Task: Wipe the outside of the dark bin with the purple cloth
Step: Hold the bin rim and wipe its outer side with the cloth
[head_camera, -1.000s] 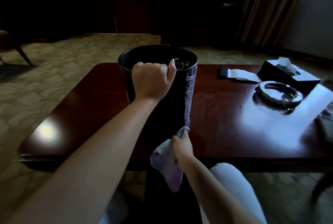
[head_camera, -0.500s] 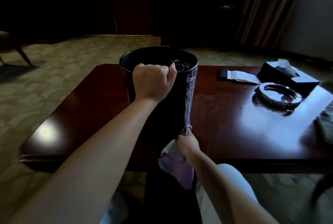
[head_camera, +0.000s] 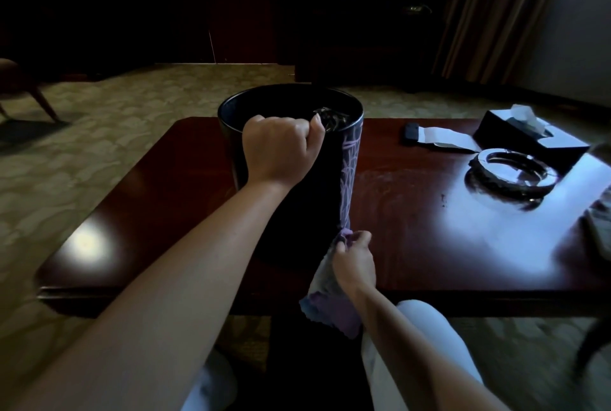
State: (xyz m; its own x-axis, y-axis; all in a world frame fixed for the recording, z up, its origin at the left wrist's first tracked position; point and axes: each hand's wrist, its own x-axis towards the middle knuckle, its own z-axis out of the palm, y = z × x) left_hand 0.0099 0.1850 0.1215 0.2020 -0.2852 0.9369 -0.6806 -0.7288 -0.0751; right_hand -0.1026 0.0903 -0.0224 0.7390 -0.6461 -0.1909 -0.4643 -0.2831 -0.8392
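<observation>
The dark bin (head_camera: 291,159) stands upright on the reddish-brown table (head_camera: 413,245), near its front edge and towards the middle. Its right side shows a pale leaf-like pattern running down the wall, and something crumpled and dark lies inside near the rim. The left hand (head_camera: 279,149) is curled over the near rim of the bin, fingers hooked inside and thumb up at the edge, gripping it. The right hand (head_camera: 353,262) is low at the bin's bottom right corner, its fingers pinching the purple cloth (head_camera: 330,298) and pressing the bunched top of it against the base of the wall; the rest of the cloth hangs down past the table's front edge, in front of the person's pale-clothed knee (head_camera: 426,321).

Further right on the table lie a round glass ashtray (head_camera: 512,172), a black tissue box (head_camera: 529,136) with a tissue sticking up, and a small dark object with a white paper strip (head_camera: 439,138). Patterned carpet (head_camera: 99,133) surrounds the table, and a brown curtain (head_camera: 496,10) hangs at the upper right.
</observation>
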